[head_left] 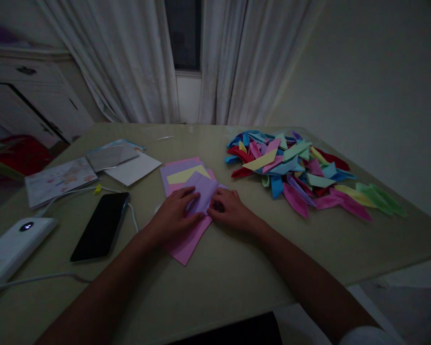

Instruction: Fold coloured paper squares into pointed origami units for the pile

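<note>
A sheet of purple paper (202, 188), with a fold across it, lies on top of a stack of coloured paper. My left hand (177, 211) holds its left side, fingers bent over it and thumb along the near edge. At the right edge of the same sheet, my right hand (232, 208) pinches the paper with curled fingers. Under the hands, a pink sheet (187, 247) sticks out towards me. Yellow paper (187, 174) and more pink and purple sheets show behind the hands.
A heap of folded coloured paper pieces (290, 165) covers the table's right side. To the left lie a black phone (100, 225), a white power bank (17, 247) with a white cable (50, 276), a white card (132, 167) and a printed booklet (62, 178).
</note>
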Demonstrator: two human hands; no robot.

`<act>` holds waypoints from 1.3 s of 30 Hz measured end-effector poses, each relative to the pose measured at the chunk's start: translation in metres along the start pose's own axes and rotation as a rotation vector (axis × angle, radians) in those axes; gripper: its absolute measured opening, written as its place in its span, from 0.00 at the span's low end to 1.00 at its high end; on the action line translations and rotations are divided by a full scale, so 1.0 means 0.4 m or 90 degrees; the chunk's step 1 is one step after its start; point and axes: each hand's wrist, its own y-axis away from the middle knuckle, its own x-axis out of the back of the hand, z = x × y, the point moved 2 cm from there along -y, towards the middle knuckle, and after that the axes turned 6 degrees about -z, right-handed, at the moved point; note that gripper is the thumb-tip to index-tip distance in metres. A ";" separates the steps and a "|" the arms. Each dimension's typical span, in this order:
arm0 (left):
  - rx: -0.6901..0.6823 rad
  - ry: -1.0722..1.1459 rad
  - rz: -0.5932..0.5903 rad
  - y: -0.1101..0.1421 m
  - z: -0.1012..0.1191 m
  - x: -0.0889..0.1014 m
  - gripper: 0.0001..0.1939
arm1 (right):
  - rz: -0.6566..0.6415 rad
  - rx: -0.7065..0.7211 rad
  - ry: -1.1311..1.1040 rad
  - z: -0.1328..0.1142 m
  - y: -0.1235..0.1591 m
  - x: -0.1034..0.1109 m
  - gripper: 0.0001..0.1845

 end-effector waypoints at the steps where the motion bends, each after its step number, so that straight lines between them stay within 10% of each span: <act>1: 0.002 0.002 0.007 -0.001 -0.001 -0.001 0.31 | 0.004 -0.003 0.001 0.001 -0.001 -0.003 0.05; 39: 0.004 -0.004 -0.008 -0.002 -0.007 -0.006 0.32 | -0.035 -0.021 0.009 -0.008 0.012 0.023 0.05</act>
